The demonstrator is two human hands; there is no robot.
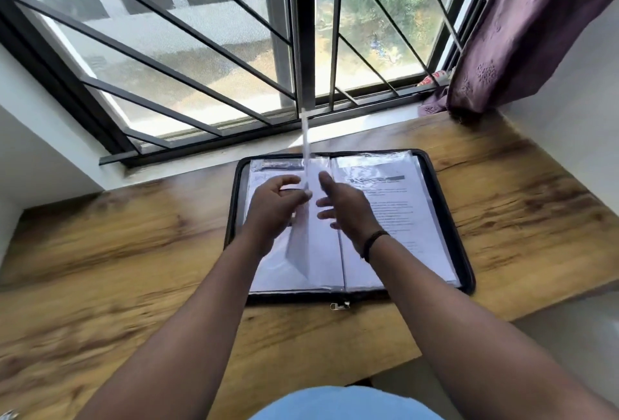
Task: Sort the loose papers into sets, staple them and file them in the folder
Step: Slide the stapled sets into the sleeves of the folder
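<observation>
The left hand (273, 200) pinches a clear sleeve (306, 151) standing up over the open zip folder (445, 205) on the counter (100, 252). The right hand (345, 201) is open beside it. Papers already sit inside, so filing looks nearly done.

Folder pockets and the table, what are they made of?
The folder pockets look like clear, shiny plastic: they glare in the window light and printed paper shows through. The table looks like wood with a smooth finish, showing brown grain streaks, though it could be printed laminate.
</observation>
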